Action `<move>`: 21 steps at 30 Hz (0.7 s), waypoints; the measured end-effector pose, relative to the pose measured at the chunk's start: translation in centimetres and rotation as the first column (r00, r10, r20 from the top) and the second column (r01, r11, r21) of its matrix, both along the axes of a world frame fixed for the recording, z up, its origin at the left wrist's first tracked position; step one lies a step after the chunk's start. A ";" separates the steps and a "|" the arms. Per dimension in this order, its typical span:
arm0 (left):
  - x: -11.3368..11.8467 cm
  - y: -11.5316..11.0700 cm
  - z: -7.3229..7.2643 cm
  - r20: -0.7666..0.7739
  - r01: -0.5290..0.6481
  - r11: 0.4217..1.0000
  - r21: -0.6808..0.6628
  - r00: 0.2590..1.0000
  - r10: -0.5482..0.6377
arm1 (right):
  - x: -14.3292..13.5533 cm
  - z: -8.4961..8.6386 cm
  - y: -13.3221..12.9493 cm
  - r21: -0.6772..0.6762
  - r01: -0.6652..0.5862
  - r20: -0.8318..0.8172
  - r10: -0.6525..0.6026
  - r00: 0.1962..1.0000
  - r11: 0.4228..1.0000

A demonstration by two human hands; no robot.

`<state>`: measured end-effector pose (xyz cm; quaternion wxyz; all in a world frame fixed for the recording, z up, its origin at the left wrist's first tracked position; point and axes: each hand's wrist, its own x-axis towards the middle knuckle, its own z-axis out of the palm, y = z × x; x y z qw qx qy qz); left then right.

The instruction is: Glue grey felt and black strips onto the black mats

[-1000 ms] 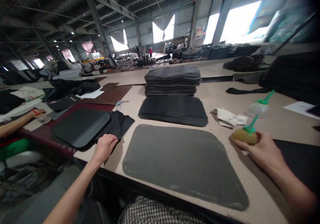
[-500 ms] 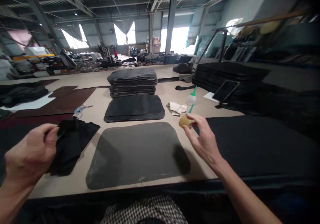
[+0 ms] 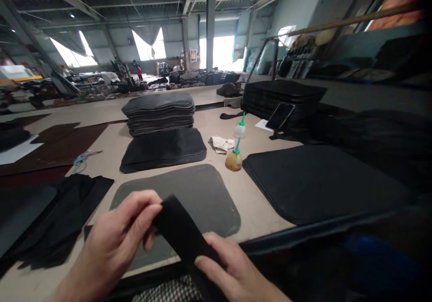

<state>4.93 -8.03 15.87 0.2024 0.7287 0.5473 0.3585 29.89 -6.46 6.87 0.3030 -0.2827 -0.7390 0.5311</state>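
Note:
A black fabric strip is stretched between my hands above the front of the table. My left hand pinches its upper end between thumb and fingers. Lower down, my right hand grips the strip with the thumb on top; the strip's lower end runs out of the picture. Beneath them lies a grey rounded-corner panel, partly covered by the hands. A squeeze bottle with amber liquid and a green nozzle stands on the table just right of the panel.
Behind the panel are a low pile of black panels and a taller grey stack. A folded white cloth, a clear squeeze bottle and a phone stand farther back. Black panels lie right, black fabric left.
My right hand has let go of the amber bottle, which now stands on the table, and has taken hold of the strip. My left hand has moved right, and the view has turned right.

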 end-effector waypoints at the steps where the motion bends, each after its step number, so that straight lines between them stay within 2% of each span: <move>1: -0.4 1.5 -0.6 0.030 -0.058 0.997 -0.048 0.998 0.059 | 0.5 -0.8 -0.1 -0.094 0.049 -0.010 -0.051 0.999 0.994; 3: -1.0 4.9 -2.4 0.045 -0.127 0.983 -0.136 0.990 0.134 | 1.1 -2.5 -0.3 -0.301 0.130 -0.061 -0.155 0.986 0.945; 5: -1.4 8.5 -5.0 0.034 -0.132 0.976 -0.175 0.990 0.140 | 1.3 -4.4 -0.3 -0.445 0.173 -0.117 -0.248 0.962 0.879; 7: -1.5 12.0 -7.7 -0.004 -0.100 0.982 -0.159 0.995 0.101 | 1.2 -6.1 -0.1 -0.481 0.222 -0.128 -0.318 0.939 0.848; 9: -1.3 15.2 -10.2 -0.123 -0.082 0.992 -0.098 0.990 0.070 | 1.0 -7.3 0.2 -0.464 0.279 -0.085 -0.356 0.931 0.841; 12: -0.7 18.9 -13.1 -0.291 -0.080 0.997 -0.020 0.954 0.071 | 0.6 -8.2 1.1 -0.401 0.364 -0.005 -0.399 0.917 0.841; 16: 0.2 21.9 -15.5 -0.410 -0.083 0.996 0.014 0.909 0.081 | 0.3 -8.2 2.4 -0.324 0.399 0.027 -0.413 0.910 0.858; 21: 0.9 23.4 -16.7 -0.553 -0.088 0.994 0.059 0.827 0.106 | 0.2 -8.2 3.0 -0.299 0.388 0.047 -0.393 0.918 0.872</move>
